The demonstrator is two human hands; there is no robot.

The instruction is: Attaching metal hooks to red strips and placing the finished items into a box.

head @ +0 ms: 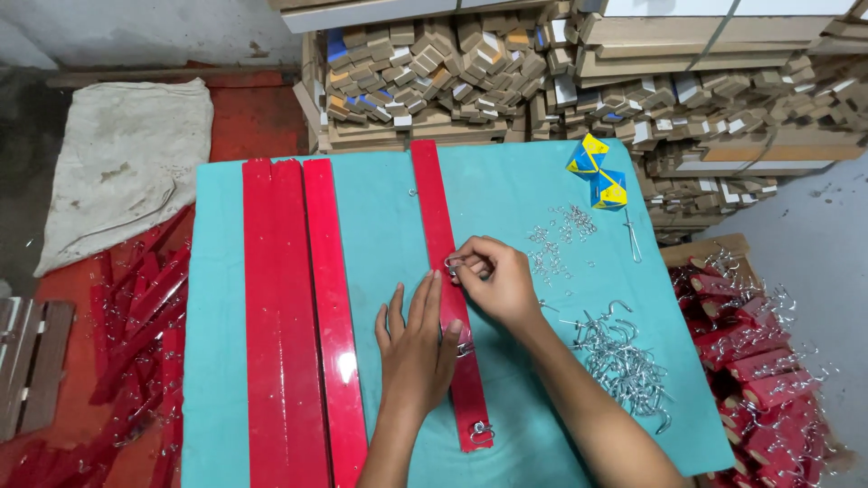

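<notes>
We press left hand (418,348), fingers spread, flat on red strip (448,271); right hand (493,280) fingers pinch small metal hook (452,265) at strip edge.

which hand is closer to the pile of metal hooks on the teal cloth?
Right. The right hand pinches a small metal piece at the red strip, just left of and above the hook pile. The left hand lies flat on the strip, farther left.

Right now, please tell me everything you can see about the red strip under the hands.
The red strip is long, flat, narrow and glossy, lying almost lengthwise on the teal cloth. A metal hook sits at its near end. The left hand presses it flat; the right hand pinches a small metal piece at its middle.
</notes>
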